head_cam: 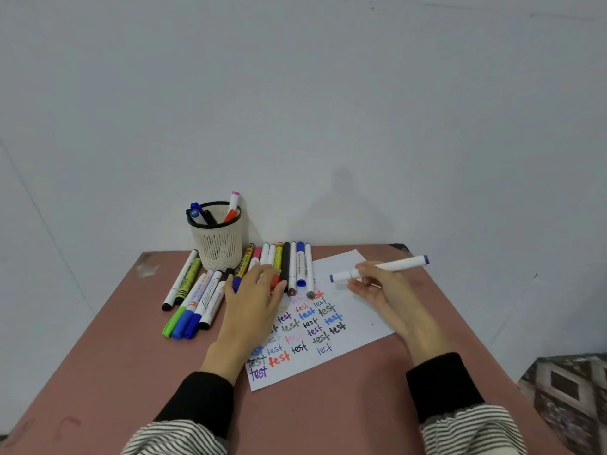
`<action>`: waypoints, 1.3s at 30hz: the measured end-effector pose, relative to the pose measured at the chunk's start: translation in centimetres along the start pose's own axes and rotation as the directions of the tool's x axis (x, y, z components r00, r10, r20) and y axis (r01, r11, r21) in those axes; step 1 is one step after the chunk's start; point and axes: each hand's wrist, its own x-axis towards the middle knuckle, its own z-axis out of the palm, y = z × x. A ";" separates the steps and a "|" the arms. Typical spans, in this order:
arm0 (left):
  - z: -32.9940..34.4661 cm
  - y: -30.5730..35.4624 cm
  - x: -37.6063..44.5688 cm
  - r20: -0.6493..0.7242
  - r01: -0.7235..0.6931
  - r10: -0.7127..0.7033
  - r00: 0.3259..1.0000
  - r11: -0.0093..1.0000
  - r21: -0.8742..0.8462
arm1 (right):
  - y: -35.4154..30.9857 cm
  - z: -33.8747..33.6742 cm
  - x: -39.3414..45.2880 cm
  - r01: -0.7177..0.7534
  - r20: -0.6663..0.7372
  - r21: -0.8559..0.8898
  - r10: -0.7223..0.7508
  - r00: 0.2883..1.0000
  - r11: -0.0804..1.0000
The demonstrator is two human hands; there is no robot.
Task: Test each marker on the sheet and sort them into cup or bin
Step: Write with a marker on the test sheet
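While your right hand point(374, 284) pinches the white marker with purple ends point(381, 268) in its fingers, the marker hangs just above the far part of the sheet point(358, 310), with its cap seemingly on at the end that points toward your left hand. Your left hand point(256, 297) lies flat with straight fingers, pressing on the near ends of the row of markers point(289, 261) and on the left part of the sheet. It grips nothing.

Past your left fingertips stands the mesh cup point(216, 241), and some markers already stick out of it. More markers lie in a loose pile point(193, 297) to the left of that hand. I cannot see a bin anywhere.

Be careful now. If you slide your left hand, the round markers under it could roll away or bump the cup. If you lift that hand, the sheet could slip when you write. If you pull the cap off with one hand only, the cap could fall and roll off the table point(131, 372). The sheet is quite full of words, so a new mark could land on an old one and be hard to judge.
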 end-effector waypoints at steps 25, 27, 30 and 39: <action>0.5 3.5 -1.7 0.170 -0.330 0.334 0.927 0.942 -0.053 | 2.6 1.0 0.0 0.046 0.096 -0.139 -0.032 0.995 0.989; 0.6 3.3 -1.8 0.161 -0.329 0.327 0.931 0.944 -0.011 | 2.5 0.8 0.0 0.055 0.100 -0.134 -0.042 0.994 0.990; 0.5 3.1 -1.7 0.138 -0.331 0.330 0.934 0.944 -0.018 | 2.7 1.1 -0.2 0.034 0.128 -0.178 -0.011 0.992 0.983; 0.4 2.5 -1.9 0.130 0.003 0.060 0.990 0.898 -0.441 | 1.7 0.8 -0.8 0.075 0.090 -0.069 -0.069 0.994 0.995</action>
